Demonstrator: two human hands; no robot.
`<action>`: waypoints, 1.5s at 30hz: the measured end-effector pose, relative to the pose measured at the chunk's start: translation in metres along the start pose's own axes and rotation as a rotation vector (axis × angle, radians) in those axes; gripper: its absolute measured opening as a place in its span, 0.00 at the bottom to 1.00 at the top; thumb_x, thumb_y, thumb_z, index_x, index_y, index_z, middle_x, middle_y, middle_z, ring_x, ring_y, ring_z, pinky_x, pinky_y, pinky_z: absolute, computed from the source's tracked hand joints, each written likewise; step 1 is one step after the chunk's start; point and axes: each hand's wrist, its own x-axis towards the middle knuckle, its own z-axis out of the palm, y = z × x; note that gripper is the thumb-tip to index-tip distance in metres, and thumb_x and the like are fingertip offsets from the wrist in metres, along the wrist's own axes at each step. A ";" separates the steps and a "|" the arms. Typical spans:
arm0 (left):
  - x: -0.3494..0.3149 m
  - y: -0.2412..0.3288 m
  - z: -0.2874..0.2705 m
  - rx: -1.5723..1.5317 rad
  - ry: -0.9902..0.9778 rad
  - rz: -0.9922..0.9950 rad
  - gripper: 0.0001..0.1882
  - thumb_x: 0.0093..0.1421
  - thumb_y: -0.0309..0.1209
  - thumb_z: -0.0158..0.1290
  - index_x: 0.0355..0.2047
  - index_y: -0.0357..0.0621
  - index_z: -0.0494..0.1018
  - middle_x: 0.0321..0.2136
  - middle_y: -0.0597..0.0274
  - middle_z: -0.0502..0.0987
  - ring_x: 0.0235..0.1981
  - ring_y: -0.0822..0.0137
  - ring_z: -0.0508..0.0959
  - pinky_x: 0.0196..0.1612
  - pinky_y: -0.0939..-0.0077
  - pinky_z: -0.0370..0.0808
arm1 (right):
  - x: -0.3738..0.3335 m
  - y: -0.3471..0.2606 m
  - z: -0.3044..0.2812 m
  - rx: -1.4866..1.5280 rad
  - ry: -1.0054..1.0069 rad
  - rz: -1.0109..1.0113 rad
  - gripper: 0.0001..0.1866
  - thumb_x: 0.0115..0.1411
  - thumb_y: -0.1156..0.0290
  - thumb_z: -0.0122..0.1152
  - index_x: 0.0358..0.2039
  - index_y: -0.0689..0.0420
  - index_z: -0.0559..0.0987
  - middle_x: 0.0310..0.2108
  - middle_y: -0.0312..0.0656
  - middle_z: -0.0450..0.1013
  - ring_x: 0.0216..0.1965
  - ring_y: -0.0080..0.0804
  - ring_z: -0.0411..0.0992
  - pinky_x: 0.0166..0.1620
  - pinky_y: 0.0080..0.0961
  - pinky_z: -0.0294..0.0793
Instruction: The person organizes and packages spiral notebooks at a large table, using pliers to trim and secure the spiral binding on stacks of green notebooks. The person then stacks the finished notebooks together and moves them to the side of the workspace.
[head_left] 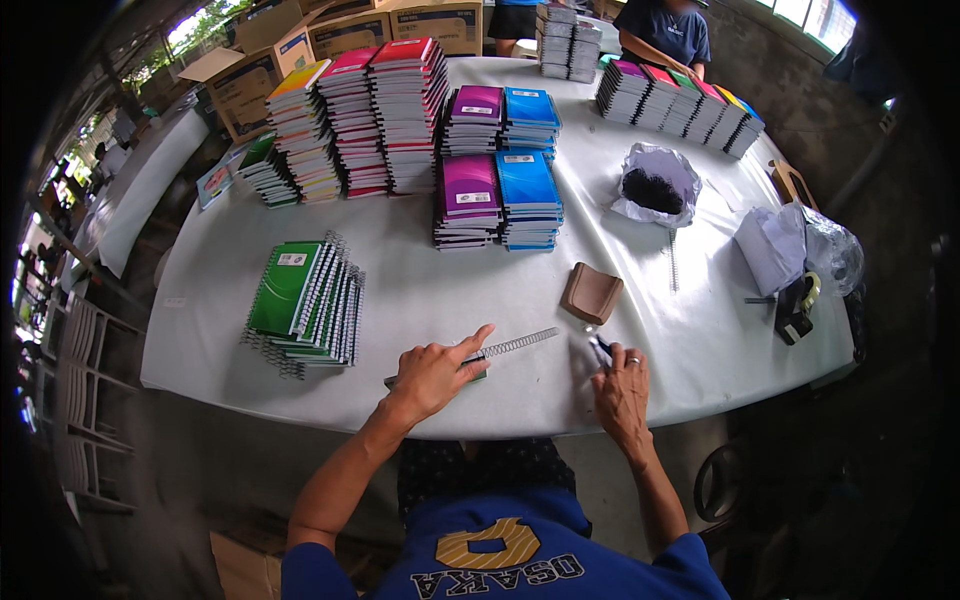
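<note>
My left hand (432, 378) rests on a notebook with a green cover (474, 375), its index finger and thumb stretched apart. Most of that notebook is hidden under the hand. From it a loose wire coil (520, 345) sticks out to the right across the table. My right hand (622, 392) is closed around a small hand tool with blue handles, which looks like pliers (600, 348); its metal tip points up and away. Just beyond the tip lies a brown, curved block (592, 293). To the left stands a pile of green spiral notebooks (290, 300), coils protruding.
Tall notebook stacks in yellow, pink and red (405, 120) stand at the back left, purple and blue stacks (498, 190) beside them. A white bag (655, 188) holds dark coils. Farther right are a plastic bag (775, 245) and tape dispenser (797, 315). A co-worker (665, 35) handles notebooks opposite.
</note>
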 end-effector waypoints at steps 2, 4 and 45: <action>0.000 0.003 -0.001 0.011 0.016 -0.003 0.27 0.63 0.48 0.52 0.63 0.69 0.63 0.29 0.56 0.82 0.28 0.50 0.81 0.33 0.59 0.78 | -0.004 -0.011 -0.004 0.103 0.118 -0.017 0.18 0.60 0.69 0.56 0.49 0.61 0.68 0.37 0.52 0.67 0.42 0.51 0.67 0.45 0.46 0.65; -0.002 0.004 -0.001 0.024 0.021 -0.001 0.27 0.63 0.47 0.52 0.62 0.68 0.64 0.29 0.56 0.82 0.27 0.49 0.81 0.32 0.59 0.78 | -0.014 -0.046 -0.018 0.422 -0.008 -0.008 0.19 0.59 0.67 0.60 0.49 0.60 0.70 0.38 0.51 0.68 0.38 0.50 0.68 0.42 0.41 0.68; -0.010 0.000 0.010 0.114 0.031 0.022 0.33 0.58 0.45 0.56 0.64 0.72 0.60 0.41 0.64 0.81 0.32 0.53 0.81 0.36 0.59 0.78 | 0.042 -0.086 -0.003 0.252 -0.131 -0.730 0.16 0.56 0.70 0.63 0.43 0.56 0.71 0.39 0.41 0.71 0.41 0.39 0.71 0.47 0.35 0.66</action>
